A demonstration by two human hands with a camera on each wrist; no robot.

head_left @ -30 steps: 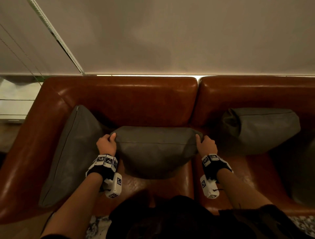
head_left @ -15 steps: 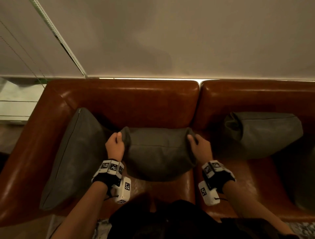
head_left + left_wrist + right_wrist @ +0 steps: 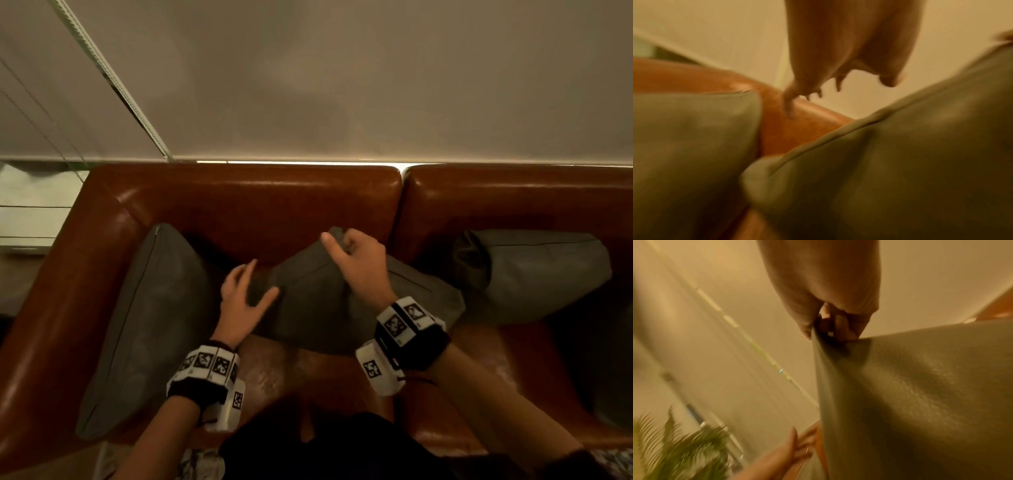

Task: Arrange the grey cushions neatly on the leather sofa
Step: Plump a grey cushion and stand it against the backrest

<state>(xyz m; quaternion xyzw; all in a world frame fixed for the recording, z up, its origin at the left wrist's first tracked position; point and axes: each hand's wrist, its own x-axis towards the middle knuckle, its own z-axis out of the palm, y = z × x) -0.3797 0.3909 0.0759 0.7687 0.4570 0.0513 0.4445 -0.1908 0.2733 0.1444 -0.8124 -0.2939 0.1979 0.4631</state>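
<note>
**Inspector A:** As seen from the head camera, what lay nearest the person?

**Inspector B:** Both forearms carried marker-covered wrist bands. The left hand was released, fingers spread and straight, at the left end of the middle grey cushion. Contact could not be confirmed; the left wrist view was blurred and showed the fingers clear of the fabric.

**Inspector A:** And the right hand?

**Inspector B:** The right hand was grasping the middle cushion by its raised upper corner. The right wrist view showed the fingers pinching a peak of grey fabric. That cushion sat tilted on the leather sofa, its gripped corner up near the backrest and its lower right end just beside the right cushion.

**Inspector A:** Position of the other cushions?

**Inspector B:** The left cushion leaned into the sofa's left corner against the armrest, seam facing up. The right cushion rested on the second seat section, against its backrest. A further dark grey shape at the far right edge was too dim to identify.

**Inspector A:** Beyond the sofa?

**Inspector B:** A plain pale wall stood behind the backrest, with a blind and its bead cord at the left. The right wrist view also caught a blurred green plant.
</note>
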